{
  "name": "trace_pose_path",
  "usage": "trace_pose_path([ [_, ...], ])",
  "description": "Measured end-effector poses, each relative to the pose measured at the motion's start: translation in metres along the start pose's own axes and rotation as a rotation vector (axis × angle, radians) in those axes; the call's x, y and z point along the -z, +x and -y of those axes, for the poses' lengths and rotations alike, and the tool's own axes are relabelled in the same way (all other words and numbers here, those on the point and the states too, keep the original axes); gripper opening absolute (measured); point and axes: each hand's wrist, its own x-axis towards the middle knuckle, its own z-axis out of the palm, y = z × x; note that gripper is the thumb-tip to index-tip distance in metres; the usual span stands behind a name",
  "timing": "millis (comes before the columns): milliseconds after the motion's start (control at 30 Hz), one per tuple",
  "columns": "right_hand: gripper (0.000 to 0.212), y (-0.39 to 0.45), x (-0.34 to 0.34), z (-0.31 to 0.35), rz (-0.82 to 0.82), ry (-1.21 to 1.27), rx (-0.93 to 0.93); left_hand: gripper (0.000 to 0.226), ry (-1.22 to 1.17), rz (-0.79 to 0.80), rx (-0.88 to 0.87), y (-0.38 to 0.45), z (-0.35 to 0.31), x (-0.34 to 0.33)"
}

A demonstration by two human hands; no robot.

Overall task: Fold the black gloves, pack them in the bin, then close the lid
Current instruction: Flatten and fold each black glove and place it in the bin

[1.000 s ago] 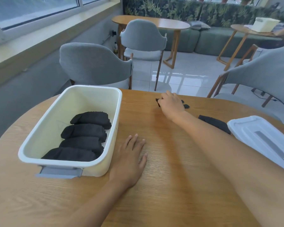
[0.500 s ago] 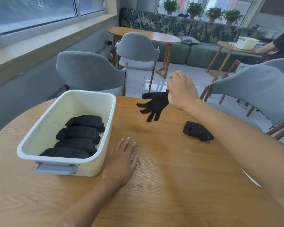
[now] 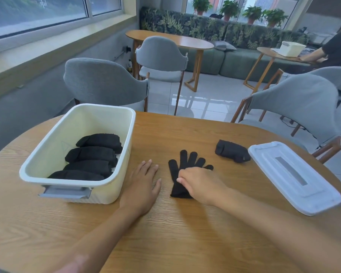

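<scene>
A black glove [image 3: 185,168] lies flat on the bench [image 3: 185,233], fingers spread. The right hand [image 3: 200,184] rests on its palm area, the left hand [image 3: 143,186] flat beside the bin [image 3: 124,186] holding four folded gloves [image 3: 91,156]. A folded glove [image 3: 231,151] lies near the lid [image 3: 295,176].

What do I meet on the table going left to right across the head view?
Bin with four folded gloves → left hand flat on the table → unfolded glove under the right hand → folded glove → lid.
</scene>
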Motion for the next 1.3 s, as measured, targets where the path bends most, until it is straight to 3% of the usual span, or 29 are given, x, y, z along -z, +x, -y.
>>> trace_pose_path([
  [100, 0.023, 0.006, -0.009, -0.017, -0.073, 0.104, -0.141, 0.056, 0.002, -0.009, 0.001, -0.001, 0.0, 0.0],
  [267, 0.064, 0.013, -0.041, -0.031, 0.062, 0.05, -0.303, 0.056, 0.021, -0.017, 0.001, -0.001, 0.0, 0.002],
  [567, 0.08, 0.0, -0.063, -0.032, 0.067, 0.01, -0.06, 0.056, 0.015, -0.012, 0.001, 0.001, 0.0, 0.001],
  [667, 0.074, 0.005, -0.047, -0.04, 0.025, 0.061, -0.079, 0.056, 0.011, -0.008, -0.003, 0.0, 0.0, 0.002],
  [867, 0.04, 0.031, -0.008, -0.116, -0.278, 0.141, -0.405, 0.055, 0.013, -0.014, -0.002, 0.0, 0.0, 0.002],
  [933, 0.04, 0.034, 0.003, -0.148, -0.309, 0.207, -0.517, 0.055, 0.015, -0.016, -0.002, 0.0, 0.0, 0.002],
  [1067, 0.039, 0.036, 0.011, -0.189, -0.205, 0.205, -0.661, 0.055, 0.017, -0.02, -0.001, 0.0, -0.001, 0.003],
  [1200, 0.045, 0.036, 0.006, -0.202, -0.05, 0.075, -0.657, 0.056, 0.033, -0.014, 0.0, 0.0, -0.001, 0.003],
  [1300, 0.035, 0.036, 0.003, -0.199, -0.013, 0.022, -0.653, 0.056, 0.031, -0.016, 0.003, 0.0, -0.001, 0.003],
])
